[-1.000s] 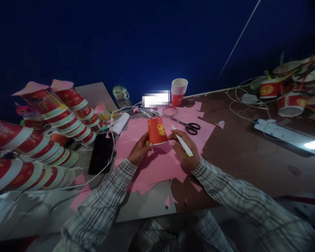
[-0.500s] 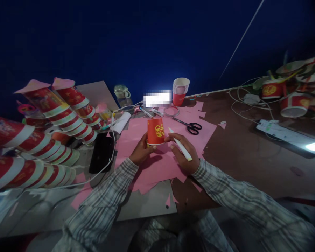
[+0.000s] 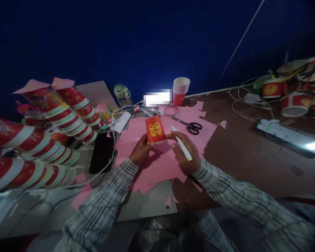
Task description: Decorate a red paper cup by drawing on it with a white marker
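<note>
My left hand (image 3: 141,149) is closed on a red paper cup (image 3: 155,131), its thumb at the lower rim. The cup is upside down, slightly tilted, and bears yellow characters on its side. My right hand (image 3: 187,154) grips a white marker (image 3: 182,145) between thumb and fingers, with its pale tip pointing up and away. A fingertip of this hand is at the cup's right lower edge; I cannot tell whether it presses on it. Beneath both hands lie pink paper sheets (image 3: 157,169). Black-handled scissors (image 3: 193,127) rest on the paper beyond my right hand.
Stacked red paper cups (image 3: 65,119) lean at the left beside a black phone (image 3: 102,152). A nested cup stack (image 3: 180,92) stands at the back, near a tape ring (image 3: 171,111) and a glass jar (image 3: 122,94). At right are cables and a power strip (image 3: 288,138).
The red cup has turned in my left hand, so its yellow characters have shifted left and it tilts more. My right hand, with the marker, has moved slightly right.
</note>
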`<state>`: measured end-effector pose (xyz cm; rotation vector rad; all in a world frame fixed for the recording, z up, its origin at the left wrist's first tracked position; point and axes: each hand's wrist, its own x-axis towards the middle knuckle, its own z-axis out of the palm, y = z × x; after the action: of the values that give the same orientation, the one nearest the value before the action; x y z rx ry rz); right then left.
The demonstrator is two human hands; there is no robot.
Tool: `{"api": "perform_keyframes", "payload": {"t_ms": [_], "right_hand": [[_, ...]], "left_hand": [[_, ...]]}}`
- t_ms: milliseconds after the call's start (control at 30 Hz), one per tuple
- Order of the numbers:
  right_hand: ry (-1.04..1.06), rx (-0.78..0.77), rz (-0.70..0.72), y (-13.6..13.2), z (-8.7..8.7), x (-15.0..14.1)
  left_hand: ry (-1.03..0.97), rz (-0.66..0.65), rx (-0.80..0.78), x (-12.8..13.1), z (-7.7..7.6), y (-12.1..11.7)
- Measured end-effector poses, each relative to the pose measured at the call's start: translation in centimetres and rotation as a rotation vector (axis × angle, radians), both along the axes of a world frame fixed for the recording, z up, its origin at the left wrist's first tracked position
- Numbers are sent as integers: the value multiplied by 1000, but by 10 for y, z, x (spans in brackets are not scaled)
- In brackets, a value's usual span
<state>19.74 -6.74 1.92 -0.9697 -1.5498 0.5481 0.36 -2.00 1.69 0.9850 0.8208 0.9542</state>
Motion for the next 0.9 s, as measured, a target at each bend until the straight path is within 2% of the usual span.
{"api": "perform_keyframes", "payload": {"t_ms": [267, 433, 700, 900], "right_hand": [[-4, 2, 17, 1, -3, 1], [-24, 16, 17, 1, -2, 1], [-122, 123, 61, -3, 1, 0], [-156, 167, 53, -6, 4, 0]], "left_hand": [[-44, -7, -9, -1, -1, 2], [-48, -55, -19, -3, -3, 0], [-16, -11, 186, -7, -23, 10], [-10, -34, 132, -7, -18, 11]]}}
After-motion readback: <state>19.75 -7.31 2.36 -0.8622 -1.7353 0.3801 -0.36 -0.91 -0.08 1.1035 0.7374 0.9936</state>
